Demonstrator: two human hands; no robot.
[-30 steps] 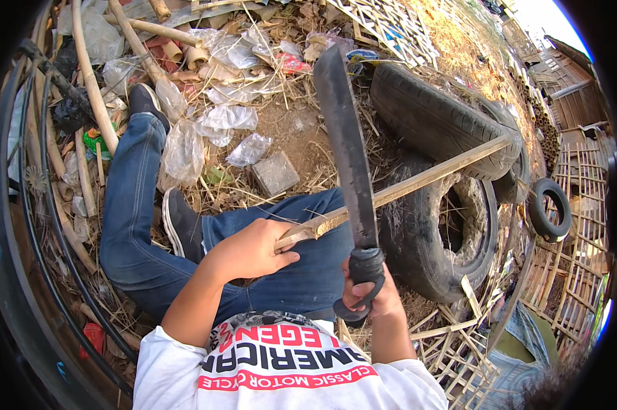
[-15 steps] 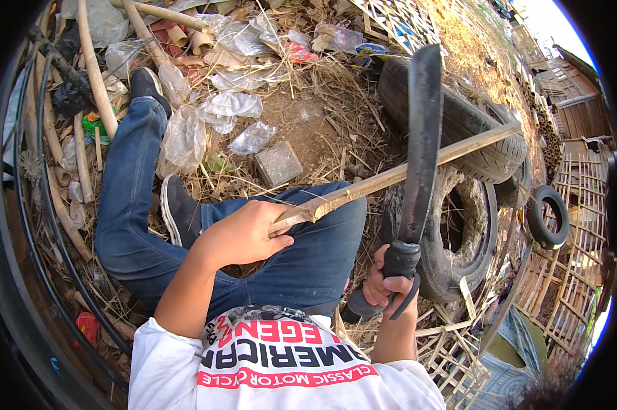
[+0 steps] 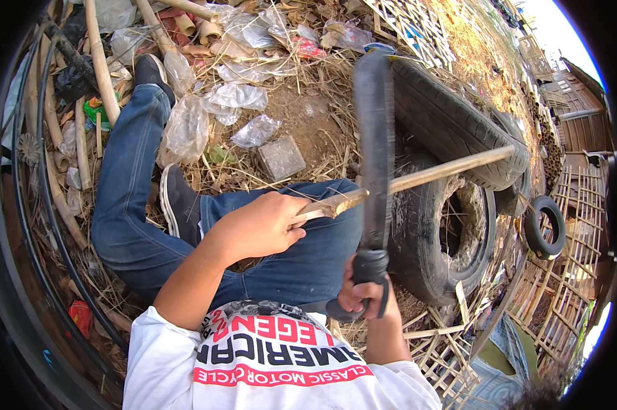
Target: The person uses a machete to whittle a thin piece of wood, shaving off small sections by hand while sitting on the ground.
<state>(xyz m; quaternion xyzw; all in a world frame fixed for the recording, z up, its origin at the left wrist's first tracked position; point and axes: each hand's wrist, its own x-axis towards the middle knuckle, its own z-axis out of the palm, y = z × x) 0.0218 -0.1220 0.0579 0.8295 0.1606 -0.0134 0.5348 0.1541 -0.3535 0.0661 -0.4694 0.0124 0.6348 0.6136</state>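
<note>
My left hand [image 3: 267, 222] is closed round the near end of a long split bamboo strip [image 3: 452, 167], above my bent leg. The strip slants away to the right, over the old tyres, and its gripped end looks notched and roughly cut. In my right hand [image 3: 363, 294] is the dark handle of a machete [image 3: 374, 150], with a black loop hanging by the fingers. Its long blade points away from me, slightly blurred. It crosses in front of the strip and hides part of it; whether the two touch I cannot tell.
Beyond the strip lie a worn tyre [image 3: 452, 126] and a dirt-filled tyre [image 3: 424, 246]. A stone block [image 3: 281, 158] sits on the ground past my legs. Plastic bags [image 3: 185, 130] and bamboo poles [image 3: 100, 61] litter the left. Bamboo lattice [image 3: 561, 273] spreads out at right.
The machete has swung left with my right hand, from beside the tyres to across the strip. My left hand has shifted slightly right, and the strip's far end sits lower.
</note>
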